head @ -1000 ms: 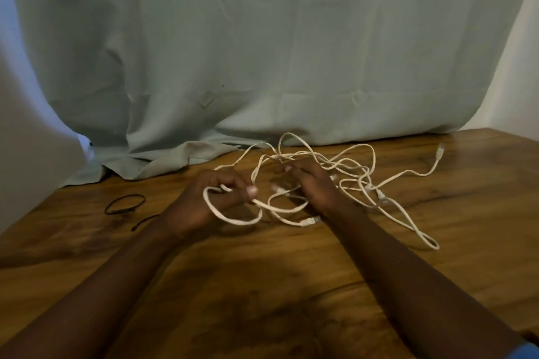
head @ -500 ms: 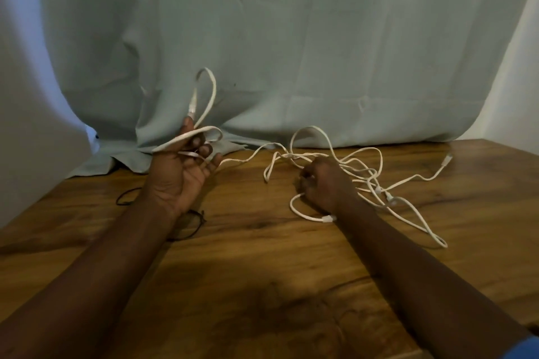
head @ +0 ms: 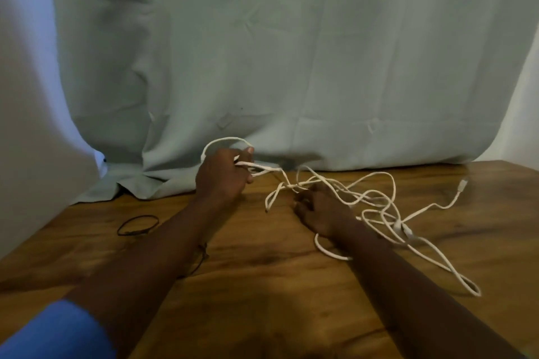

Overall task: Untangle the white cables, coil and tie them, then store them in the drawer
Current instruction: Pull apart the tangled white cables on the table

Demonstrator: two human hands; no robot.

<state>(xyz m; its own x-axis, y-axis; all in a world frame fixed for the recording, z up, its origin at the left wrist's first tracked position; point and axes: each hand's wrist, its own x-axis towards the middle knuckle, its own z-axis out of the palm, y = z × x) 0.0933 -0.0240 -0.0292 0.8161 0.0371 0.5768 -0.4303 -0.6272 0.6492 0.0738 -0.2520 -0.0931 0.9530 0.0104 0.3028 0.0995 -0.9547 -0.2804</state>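
Right hand (head: 320, 208) rests nearest on the wooden bench (head: 262, 300), fingers curled down onto the white cables (head: 370, 201); whether it pinches a strand or only pins the heap I cannot tell. Just beyond and to the left, the left hand (head: 223, 173) is raised off the bench and closed on a loop of cable that arches over its knuckles, two strands running from its fingers down to the knot in front of the right hand. The rest of the cables sprawl loosely on the bench to the right, stretched mostly left to right, with one plug end (head: 463, 185) pointing away toward the far right and a long loop trailing toward the near right edge. A black tie (head: 138, 224) lies on the bench to the left, well apart from the tangle. A grey cloth (head: 291, 52) hangs at the back. If the left hand pulls harder while the right pins the heap, the crossing strands could cinch into a tighter knot, or the whole bundle could drag sideways. No drawer is in view.
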